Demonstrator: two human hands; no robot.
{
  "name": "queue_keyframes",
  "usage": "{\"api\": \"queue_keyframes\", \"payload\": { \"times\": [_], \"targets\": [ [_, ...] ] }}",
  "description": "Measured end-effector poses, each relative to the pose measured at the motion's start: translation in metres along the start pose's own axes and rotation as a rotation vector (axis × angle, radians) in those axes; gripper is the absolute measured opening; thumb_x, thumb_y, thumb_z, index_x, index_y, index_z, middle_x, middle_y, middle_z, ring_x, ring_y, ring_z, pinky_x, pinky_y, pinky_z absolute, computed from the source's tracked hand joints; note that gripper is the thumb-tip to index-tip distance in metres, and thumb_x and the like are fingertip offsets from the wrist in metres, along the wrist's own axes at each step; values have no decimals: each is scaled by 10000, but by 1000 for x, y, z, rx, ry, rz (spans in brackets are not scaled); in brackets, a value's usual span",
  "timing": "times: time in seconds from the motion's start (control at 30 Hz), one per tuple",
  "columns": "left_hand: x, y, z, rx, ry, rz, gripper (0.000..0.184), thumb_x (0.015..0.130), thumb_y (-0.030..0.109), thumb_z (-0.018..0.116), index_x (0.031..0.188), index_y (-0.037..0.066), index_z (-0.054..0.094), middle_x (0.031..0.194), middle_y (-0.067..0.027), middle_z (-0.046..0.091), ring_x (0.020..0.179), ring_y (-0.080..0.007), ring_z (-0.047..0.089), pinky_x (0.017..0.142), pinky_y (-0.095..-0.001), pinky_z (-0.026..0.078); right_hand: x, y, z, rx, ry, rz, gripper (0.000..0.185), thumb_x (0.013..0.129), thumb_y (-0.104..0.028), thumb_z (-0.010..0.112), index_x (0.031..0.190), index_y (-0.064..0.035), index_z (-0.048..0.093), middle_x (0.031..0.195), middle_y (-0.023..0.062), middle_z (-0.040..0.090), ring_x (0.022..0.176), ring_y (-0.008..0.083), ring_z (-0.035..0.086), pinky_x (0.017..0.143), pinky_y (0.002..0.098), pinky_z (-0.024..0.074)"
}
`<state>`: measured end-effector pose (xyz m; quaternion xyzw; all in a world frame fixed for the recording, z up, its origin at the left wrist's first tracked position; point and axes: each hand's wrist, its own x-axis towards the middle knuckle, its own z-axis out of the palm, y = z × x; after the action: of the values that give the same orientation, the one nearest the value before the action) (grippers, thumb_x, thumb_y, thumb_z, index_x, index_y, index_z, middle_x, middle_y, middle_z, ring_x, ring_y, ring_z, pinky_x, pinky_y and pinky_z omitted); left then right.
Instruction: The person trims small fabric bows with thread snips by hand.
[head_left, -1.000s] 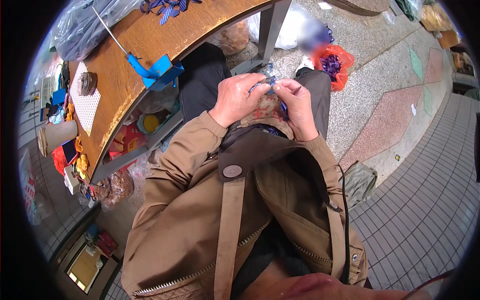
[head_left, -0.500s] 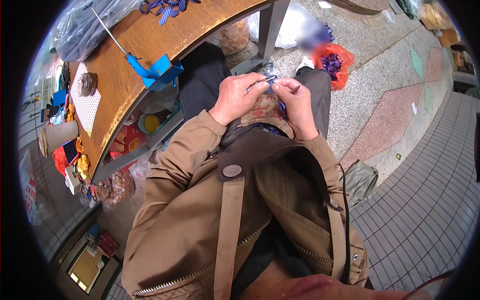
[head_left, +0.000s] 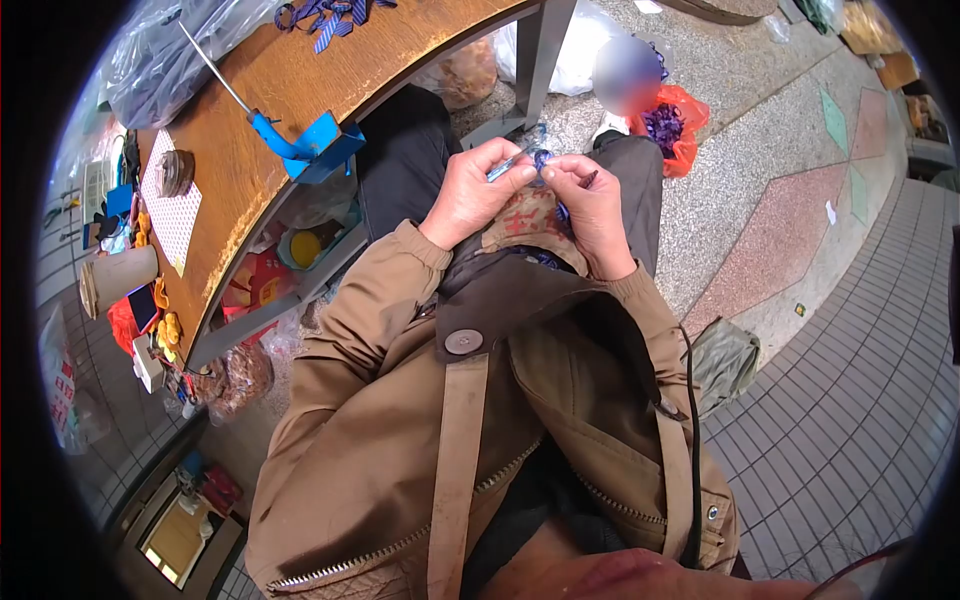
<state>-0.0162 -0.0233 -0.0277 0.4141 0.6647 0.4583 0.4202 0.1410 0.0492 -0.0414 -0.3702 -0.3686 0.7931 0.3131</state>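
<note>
Over my lap, my left hand (head_left: 474, 192) is closed around a small light-blue tool (head_left: 505, 168), thumb and forefinger pinched on it. Close beside it, my right hand (head_left: 587, 205) pinches a dark blue piece of fabric (head_left: 542, 158); a strip of it hangs down under the fingers. The tips of both hands nearly touch. A tan cloth with red marks (head_left: 525, 218) lies on my lap below them. The exact shape of the tool's end is too small to tell.
A brown wooden table (head_left: 400, 32) at the upper left carries a blue clamp-like holder (head_left: 325, 147), striped blue fabric pieces (head_left: 330, 20) and a perforated white sheet (head_left: 170, 210). A red plastic bag (head_left: 685, 135) with purple-blue pieces stands on the floor beyond my right knee.
The tool in my left hand has tilted, its light-blue body showing more. The blue fabric between my fingertips has shifted slightly. Both hands keep nearly the same place.
</note>
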Motion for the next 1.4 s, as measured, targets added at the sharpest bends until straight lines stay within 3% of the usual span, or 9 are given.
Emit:
{"api": "queue_keyframes", "payload": {
  "times": [0.27, 0.57, 0.73, 0.93, 1.07, 1.13, 1.17, 1.23, 1.4],
  "targets": [
    [2, 7, -6, -266, -50, -76, 81, 866, 130, 688, 857, 75, 629, 748, 56, 545, 645, -33, 418, 590, -168, 342, 7, -9, -9, 47, 63, -61, 93, 871, -41, 654, 952, -8, 685, 825, 4, 647, 697, 34, 510, 666, 142, 403],
    [2, 18, -10, -369, -193, -218, 92, 875, 171, 686, 866, 98, 630, 746, 73, 526, 602, -13, 372, 510, -156, 274, 18, -12, -15, -290, -57, 47, 91, 857, -75, 680, 921, -10, 685, 794, -12, 632, 678, 46, 494, 646, 150, 389],
    [3, 10, -16, -420, -184, -280, 83, 881, 168, 680, 877, 98, 634, 744, 65, 535, 618, -16, 384, 535, -160, 287, 19, -13, -20, -79, 68, 7, 86, 848, -78, 686, 906, -14, 684, 760, -23, 612, 644, 42, 472, 612, 152, 375],
    [3, 27, -26, -322, -82, -59, 71, 864, 124, 683, 892, 70, 645, 751, 48, 548, 628, -38, 404, 572, -182, 333, 20, -11, -23, -125, 152, -28, 85, 854, -71, 677, 920, -18, 682, 736, -36, 585, 629, 23, 446, 593, 144, 357],
    [3, 68, -50, 259, 158, 356, 83, 848, 75, 676, 916, 35, 650, 773, 26, 576, 656, -71, 451, 622, -208, 382, 24, 0, -29, -132, 144, 23, 114, 872, -84, 665, 967, -22, 674, 827, -12, 612, 692, 36, 473, 628, 153, 367],
    [12, 83, -60, 268, 443, 485, 105, 839, 45, 661, 941, 20, 660, 779, 16, 591, 683, -98, 495, 646, -218, 408, 22, 0, -23, -134, 131, -22, 131, 889, -101, 652, 984, -11, 668, 728, -40, 571, 627, 22, 427, 593, 147, 336],
    [18, 88, -69, 280, 457, 496, 105, 839, 45, 661, 941, 20, 660, 779, 16, 591, 683, -98, 495, 646, -218, 408, 21, -1, -20, -129, 113, -32, 131, 889, -101, 652, 984, -11, 668, 728, -40, 571, 627, 22, 427, 593, 147, 336],
    [30, 95, -88, 514, 864, 570, 127, 848, 52, 654, 972, 29, 672, 818, 3, 605, 707, -107, 522, 665, -223, 419, 18, -2, -17, -122, 85, 22, 99, 906, -128, 644, 925, -31, 660, 727, -35, 568, 614, 26, 433, 573, 147, 333],
    [38, 81, -100, 740, 1026, 521, 162, 879, 76, 631, 1032, 36, 670, 860, -16, 611, 637, -80, 490, 587, -199, 394, 19, 7, -31, -54, 13, 75, 104, 910, -152, 650, 913, -48, 647, 748, -16, 581, 612, 32, 465, 578, 147, 367]
  ]
}}
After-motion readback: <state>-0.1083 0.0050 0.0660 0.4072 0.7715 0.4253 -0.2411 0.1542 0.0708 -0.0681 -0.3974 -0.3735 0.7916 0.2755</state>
